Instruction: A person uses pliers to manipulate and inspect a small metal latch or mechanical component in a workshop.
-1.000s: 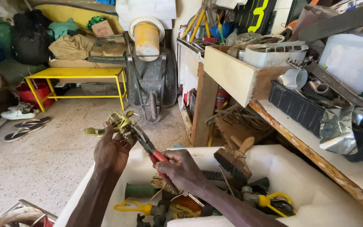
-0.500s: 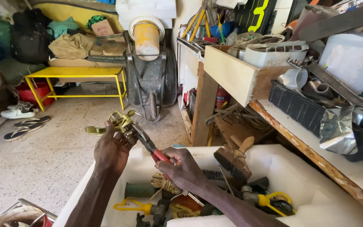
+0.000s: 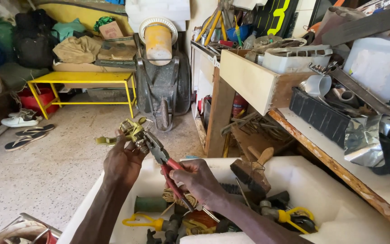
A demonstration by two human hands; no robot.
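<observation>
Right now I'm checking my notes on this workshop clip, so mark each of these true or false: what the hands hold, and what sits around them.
1. The right hand grips red-handled pliers. True.
2. The left hand holds a brass-coloured fitting. True.
3. The pliers' jaws point away from the fitting. False: they meet it.
4. A blue table stands at the back. False: the table is yellow.
5. A wheelbarrow stands tipped up against the wall. True.
6. The white tub below the hands is empty. False: it holds tools.
</observation>
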